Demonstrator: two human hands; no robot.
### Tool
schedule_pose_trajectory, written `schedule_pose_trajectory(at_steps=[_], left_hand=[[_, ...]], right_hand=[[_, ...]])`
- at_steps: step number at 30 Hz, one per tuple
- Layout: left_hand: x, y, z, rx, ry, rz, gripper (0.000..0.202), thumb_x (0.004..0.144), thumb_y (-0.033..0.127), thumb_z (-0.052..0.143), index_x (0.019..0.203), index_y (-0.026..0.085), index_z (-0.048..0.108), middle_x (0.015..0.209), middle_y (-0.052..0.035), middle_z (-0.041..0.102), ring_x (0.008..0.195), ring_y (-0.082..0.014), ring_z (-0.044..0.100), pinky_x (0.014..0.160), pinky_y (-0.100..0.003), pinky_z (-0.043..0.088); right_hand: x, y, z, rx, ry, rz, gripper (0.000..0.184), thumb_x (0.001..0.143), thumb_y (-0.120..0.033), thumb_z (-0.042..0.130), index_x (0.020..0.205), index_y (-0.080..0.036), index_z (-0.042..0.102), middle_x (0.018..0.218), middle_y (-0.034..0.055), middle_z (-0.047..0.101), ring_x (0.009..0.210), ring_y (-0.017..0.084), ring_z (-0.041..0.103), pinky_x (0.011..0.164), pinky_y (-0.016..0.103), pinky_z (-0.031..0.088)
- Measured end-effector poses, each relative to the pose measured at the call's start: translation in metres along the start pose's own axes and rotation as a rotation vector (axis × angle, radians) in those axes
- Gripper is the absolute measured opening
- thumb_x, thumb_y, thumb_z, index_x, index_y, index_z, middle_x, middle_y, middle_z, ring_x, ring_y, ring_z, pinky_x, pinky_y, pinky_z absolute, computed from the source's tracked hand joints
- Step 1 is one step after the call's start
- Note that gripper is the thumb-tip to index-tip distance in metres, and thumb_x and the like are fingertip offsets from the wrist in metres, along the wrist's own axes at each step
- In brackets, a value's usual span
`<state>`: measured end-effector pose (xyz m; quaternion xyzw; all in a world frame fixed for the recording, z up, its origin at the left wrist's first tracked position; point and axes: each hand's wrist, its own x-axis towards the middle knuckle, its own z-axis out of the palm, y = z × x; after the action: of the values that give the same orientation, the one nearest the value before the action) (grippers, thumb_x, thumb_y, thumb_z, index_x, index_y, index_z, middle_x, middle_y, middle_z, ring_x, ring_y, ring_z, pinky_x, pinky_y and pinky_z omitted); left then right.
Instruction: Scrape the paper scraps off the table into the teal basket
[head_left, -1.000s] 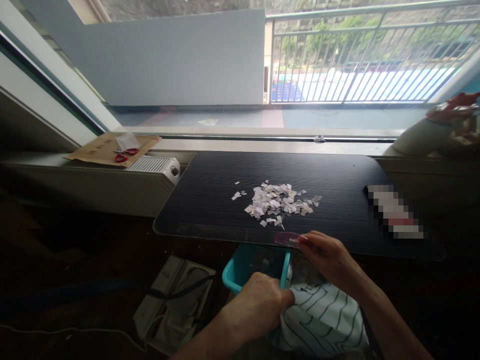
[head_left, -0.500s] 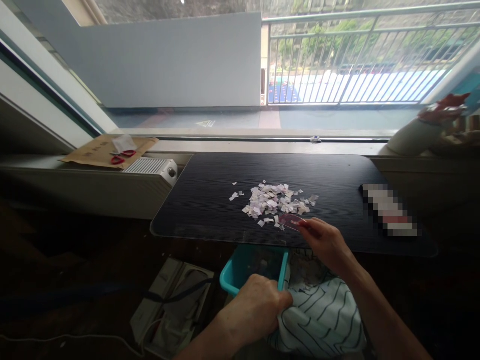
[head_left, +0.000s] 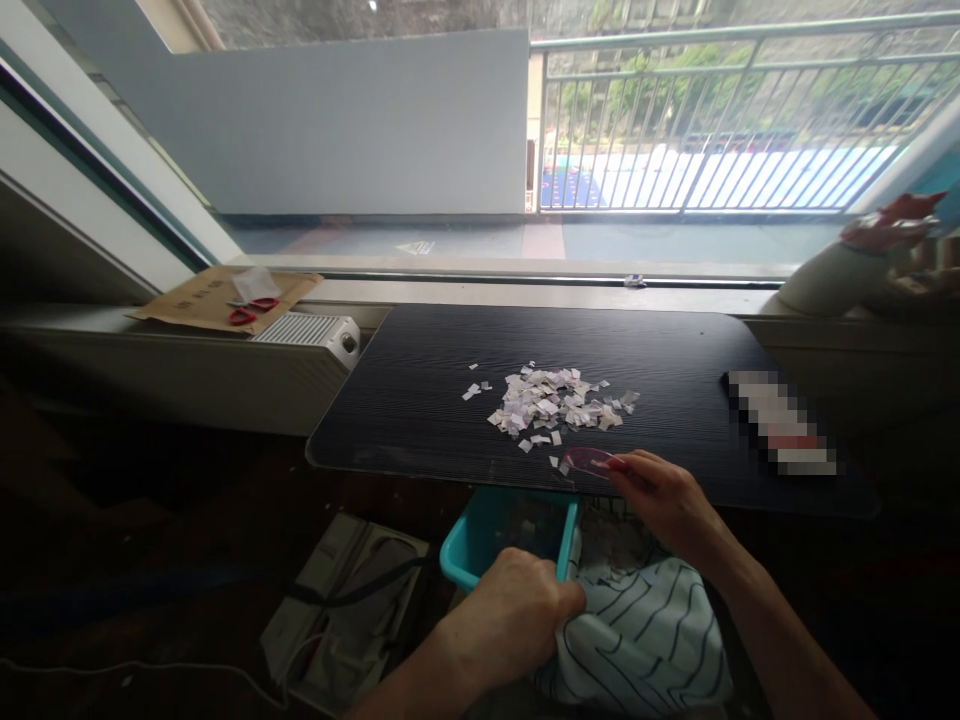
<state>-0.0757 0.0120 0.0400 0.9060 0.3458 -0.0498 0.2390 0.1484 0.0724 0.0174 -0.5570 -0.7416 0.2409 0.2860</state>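
Observation:
My right hand (head_left: 664, 490) is closed on one end of a thin, see-through pink plastic piece (head_left: 589, 461), perhaps a small ruler. Its free end lies by a few loose paper scraps at the front edge of the dark table (head_left: 405, 400). Just beyond is a heap of small white paper scraps (head_left: 544, 398). Below the table edge, my left hand (head_left: 517, 605) is wrapped round the near rim of a teal plastic bin (head_left: 457, 560), its fingertips hidden. Dark bits lie inside the bin. Striped cloth (head_left: 649, 625) touches that hand's right side.
A blurred-out dark item (head_left: 784, 425) lies at the table's right. Red scissors (head_left: 255, 310) rest on a brown envelope (head_left: 176, 300) on the sill beside a white radiator (head_left: 307, 332). An open box (head_left: 352, 610) stands on the floor to the left.
My right hand has drawn the pink plastic piece slightly toward me, to the table's front edge, with a few scraps there. My left hand stays on the bin.

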Motion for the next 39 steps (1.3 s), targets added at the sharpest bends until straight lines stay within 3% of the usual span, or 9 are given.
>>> schedule_pose_trajectory(at_steps=[6,12,16,20,30,39], left_hand=[[0.006,0.004,-0.001,0.023,-0.011,0.035,0.008,0.077,0.012,0.060,0.080,0.018,0.063,0.072,-0.0033,0.067,0.065,-0.0228,0.064,0.049,-0.026,0.032],[0.008,0.006,0.000,0.062,0.016,0.057,0.005,0.079,0.014,0.061,0.080,0.019,0.062,0.070,-0.0024,0.066,0.062,-0.0216,0.063,0.047,-0.027,0.028],[0.008,0.005,0.000,0.051,0.007,0.055,0.004,0.079,0.015,0.062,0.080,0.019,0.062,0.071,-0.0021,0.067,0.062,-0.0210,0.063,0.047,-0.027,0.027],[0.007,0.004,0.001,0.051,0.013,0.050,0.005,0.078,0.015,0.062,0.080,0.020,0.062,0.070,-0.0017,0.067,0.062,-0.0209,0.063,0.046,-0.028,0.025],[-0.006,-0.002,0.006,0.036,0.047,-0.010,0.010,0.074,0.012,0.059,0.079,0.020,0.063,0.066,-0.0012,0.063,0.058,-0.0205,0.061,0.045,-0.029,0.021],[-0.014,-0.009,0.012,0.027,0.060,-0.042,0.010,0.075,0.013,0.058,0.079,0.021,0.062,0.065,-0.0004,0.061,0.058,-0.0202,0.060,0.045,-0.030,0.018]], right_hand=[[-0.006,-0.001,-0.002,0.027,0.036,0.019,0.026,0.092,-0.037,0.050,0.089,-0.020,0.070,0.075,0.0017,0.063,0.064,0.014,0.057,0.059,0.025,0.043],[-0.011,-0.007,-0.001,0.064,-0.100,0.020,0.027,0.093,-0.037,0.049,0.086,-0.020,0.069,0.072,0.0003,0.059,0.059,0.012,0.052,0.054,0.024,0.040],[-0.009,-0.011,-0.001,0.042,-0.048,0.025,0.028,0.093,-0.037,0.049,0.085,-0.019,0.068,0.070,0.0003,0.057,0.060,0.012,0.051,0.055,0.025,0.039],[0.002,-0.016,0.005,0.048,-0.092,0.008,0.027,0.092,-0.036,0.050,0.083,-0.019,0.068,0.068,-0.0004,0.057,0.058,0.012,0.049,0.053,0.024,0.037],[0.041,-0.012,0.015,0.013,0.093,0.009,0.021,0.089,-0.031,0.053,0.091,-0.019,0.070,0.080,0.0018,0.065,0.066,0.013,0.057,0.062,0.024,0.041],[0.036,-0.023,0.012,-0.068,-0.035,-0.019,0.022,0.089,-0.031,0.052,0.082,-0.019,0.069,0.073,0.0006,0.062,0.061,0.012,0.054,0.057,0.024,0.038]])
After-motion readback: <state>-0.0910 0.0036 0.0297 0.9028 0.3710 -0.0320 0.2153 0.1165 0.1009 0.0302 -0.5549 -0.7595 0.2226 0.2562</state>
